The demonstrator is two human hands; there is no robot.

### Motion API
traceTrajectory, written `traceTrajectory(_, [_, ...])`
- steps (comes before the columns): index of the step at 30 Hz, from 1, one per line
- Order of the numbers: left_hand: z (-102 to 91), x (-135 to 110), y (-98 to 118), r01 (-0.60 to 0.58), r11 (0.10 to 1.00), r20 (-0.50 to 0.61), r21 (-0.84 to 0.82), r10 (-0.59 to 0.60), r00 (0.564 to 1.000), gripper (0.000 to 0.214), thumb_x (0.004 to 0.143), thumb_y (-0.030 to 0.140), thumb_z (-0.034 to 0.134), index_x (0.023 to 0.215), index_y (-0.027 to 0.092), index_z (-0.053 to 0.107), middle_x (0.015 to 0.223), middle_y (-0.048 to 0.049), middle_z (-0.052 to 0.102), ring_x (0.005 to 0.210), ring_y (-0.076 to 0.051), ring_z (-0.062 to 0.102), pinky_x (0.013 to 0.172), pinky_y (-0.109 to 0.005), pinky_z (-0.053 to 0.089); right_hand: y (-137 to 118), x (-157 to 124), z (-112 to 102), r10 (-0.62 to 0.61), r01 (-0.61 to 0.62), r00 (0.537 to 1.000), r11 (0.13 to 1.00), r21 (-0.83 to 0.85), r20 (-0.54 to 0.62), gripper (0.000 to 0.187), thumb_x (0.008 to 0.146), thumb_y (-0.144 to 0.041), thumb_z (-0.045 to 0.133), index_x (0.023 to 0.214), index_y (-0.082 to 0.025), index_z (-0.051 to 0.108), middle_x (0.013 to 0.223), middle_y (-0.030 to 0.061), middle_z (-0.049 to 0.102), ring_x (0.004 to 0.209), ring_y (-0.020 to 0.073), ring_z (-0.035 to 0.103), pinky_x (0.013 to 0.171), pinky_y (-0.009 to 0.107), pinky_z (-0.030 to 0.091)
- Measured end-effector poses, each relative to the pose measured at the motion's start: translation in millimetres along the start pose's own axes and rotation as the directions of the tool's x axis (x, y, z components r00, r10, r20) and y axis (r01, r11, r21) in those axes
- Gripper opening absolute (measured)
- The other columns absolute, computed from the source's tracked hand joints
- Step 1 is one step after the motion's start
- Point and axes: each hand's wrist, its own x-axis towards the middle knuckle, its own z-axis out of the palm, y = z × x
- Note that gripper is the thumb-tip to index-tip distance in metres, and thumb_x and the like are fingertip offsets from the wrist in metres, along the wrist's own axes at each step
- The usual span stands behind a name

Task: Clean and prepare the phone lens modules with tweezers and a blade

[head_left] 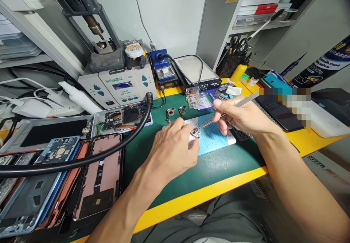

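Between the thumb and fingers of my left hand (173, 146) is a small silvery camera-like module (195, 133), partly hidden by the fingers. My right hand (240, 113) is closed in a pen-like grip on a slim metal tool with a flat handle (247, 100). Its thin tip meets the module, or lies just over it. Below both hands lies a blue and white printed sheet (216, 139) on the green mat (191, 173). Two similar small modules, one larger (171, 113) and one smaller (182, 110), rest on the mat just beyond my left hand.
A thick black hose (109, 157) arches across stacked phone housings (98, 173) at left. Behind stand a grey rework station (120, 86), a blue soldering unit (161, 66) and a flat hot plate (195, 71). A yellow bottle (238, 73) and a dark phone (281, 113) are at right.
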Motion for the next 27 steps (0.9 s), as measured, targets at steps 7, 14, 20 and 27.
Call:
traceTrajectory(7, [5.2, 1.3, 0.8, 0.05, 0.999, -0.008, -0.021, -0.05, 0.999, 0.022, 0.094, 0.035, 0.063, 0.108, 0.02, 0.07, 0.103, -0.0059, 0.067, 0.088, -0.026, 0.069, 0.075, -0.04, 0.057, -5.5, -0.7, 0.7, -0.022, 0.022, 1.0, 1.0, 0.016, -0.015, 0.047, 0.092, -0.056, 0.069, 0.064, -0.019, 0.077, 0.042, 0.0043, 0.063, 0.035, 0.0159, 0.058, 0.037, 0.026, 0.035])
traceTrajectory(14, [5.7, 1.9, 0.8, 0.062, 0.998, -0.002, -0.013, -0.062, 0.998, 0.017, 0.095, 0.033, 0.059, 0.101, 0.02, 0.068, 0.102, -0.0053, 0.066, 0.087, -0.026, 0.068, 0.072, -0.04, 0.055, -2.4, 0.4, -2.0, -0.012, 0.013, 0.999, 0.999, 0.038, -0.031, 0.047, 0.093, -0.053, 0.069, 0.062, -0.019, 0.075, 0.041, 0.004, 0.061, 0.035, 0.016, 0.059, 0.037, 0.026, 0.032])
traceTrajectory(20, [5.9, 1.6, 0.8, 0.064, 0.998, -0.003, -0.007, -0.064, 0.998, 0.017, 0.094, 0.033, 0.059, 0.1, 0.02, 0.068, 0.101, -0.0044, 0.066, 0.087, -0.026, 0.068, 0.071, -0.039, 0.053, -0.2, 2.1, -1.9, -0.017, 0.017, 1.0, 0.999, 0.043, -0.017, 0.046, 0.094, -0.052, 0.068, 0.064, -0.017, 0.075, 0.041, 0.004, 0.062, 0.035, 0.0155, 0.06, 0.037, 0.025, 0.032])
traceTrajectory(27, [4.0, 1.1, 2.0, 0.072, 0.997, 0.002, 0.002, -0.072, 0.997, 0.018, 0.095, 0.034, 0.058, 0.1, 0.02, 0.068, 0.1, -0.0042, 0.065, 0.087, -0.025, 0.067, 0.069, -0.04, 0.053, 1.4, 1.8, -2.6, -0.013, 0.013, 1.0, 1.0, 0.021, 0.005, 0.048, 0.095, -0.053, 0.067, 0.065, -0.016, 0.075, 0.041, 0.0034, 0.062, 0.035, 0.0146, 0.06, 0.038, 0.025, 0.033])
